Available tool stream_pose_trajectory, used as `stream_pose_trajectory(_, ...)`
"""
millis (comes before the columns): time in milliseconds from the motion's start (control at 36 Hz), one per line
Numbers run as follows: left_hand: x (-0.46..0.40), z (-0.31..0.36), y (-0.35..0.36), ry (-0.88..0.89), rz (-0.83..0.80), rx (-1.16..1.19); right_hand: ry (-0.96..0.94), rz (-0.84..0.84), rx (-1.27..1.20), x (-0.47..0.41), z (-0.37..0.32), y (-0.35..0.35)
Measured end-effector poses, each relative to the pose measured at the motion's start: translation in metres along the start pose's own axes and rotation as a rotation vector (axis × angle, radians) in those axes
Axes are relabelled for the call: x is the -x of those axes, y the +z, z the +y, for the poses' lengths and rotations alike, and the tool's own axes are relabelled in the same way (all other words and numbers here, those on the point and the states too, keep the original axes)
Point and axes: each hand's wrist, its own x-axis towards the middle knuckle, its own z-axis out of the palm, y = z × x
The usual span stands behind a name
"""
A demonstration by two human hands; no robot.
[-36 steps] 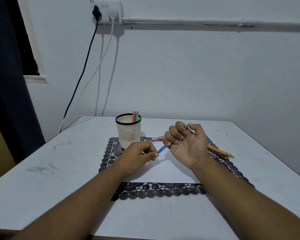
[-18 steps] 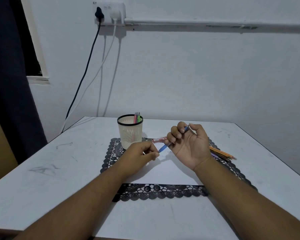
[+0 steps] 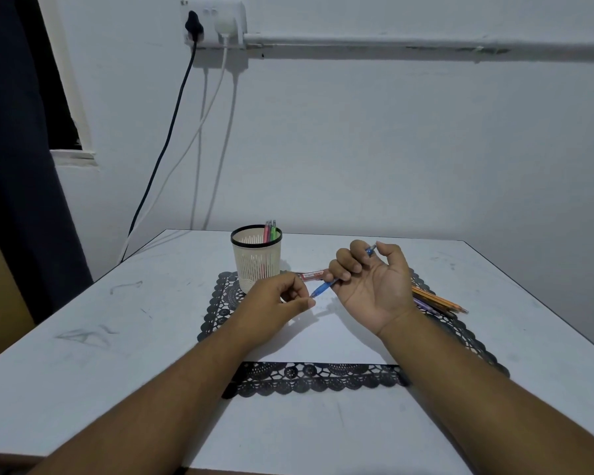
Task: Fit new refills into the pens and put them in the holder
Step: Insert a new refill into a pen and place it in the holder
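Observation:
My right hand (image 3: 371, 282) is palm up above the mat, its fingers curled round a blue pen (image 3: 323, 287) that slants down to the left. My left hand (image 3: 282, 299) pinches something small at the pen's lower tip; what it pinches is too small to make out. The cream mesh holder (image 3: 256, 258) with a black rim stands at the mat's far left and has a few pens (image 3: 270, 231) in it. A red pen or refill pack (image 3: 311, 276) lies on the mat behind my hands.
A black lace mat (image 3: 309, 378) with a white sheet (image 3: 323, 341) covers the middle of the white table (image 3: 83, 354). Several orange and purple pens (image 3: 436, 301) lie to the right of my right hand. Cables hang from a wall socket (image 3: 213, 25).
Both hands have stayed almost in place. My right hand has tipped the blue pen slightly, and its tip now sits at my left fingertips.

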Motion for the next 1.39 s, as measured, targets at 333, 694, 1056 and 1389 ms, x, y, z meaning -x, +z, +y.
stream_pose_trajectory(333, -0.0007, -0.0009, -0.0008, 0.019, -0.011, 0.005, -0.059, 0.011, 0.012, 0.0015, 0.0017, 0.0010)
stream_pose_trajectory(694, -0.0009, -0.0017, -0.0004, 0.014, -0.008, -0.001, -0.061, -0.015, 0.037, -0.0012, -0.0004, -0.0023)
stream_pose_trajectory(1056, -0.0015, -0.0016, 0.0017, 0.025, -0.011, 0.028, -0.061, -0.015, 0.000, 0.0005, 0.0011, -0.0039)
stream_pose_trajectory(1389, -0.0016, -0.0027, 0.0011, 0.017, -0.015, 0.027, -0.067, -0.028, 0.021, 0.0000, 0.0003, -0.0054)
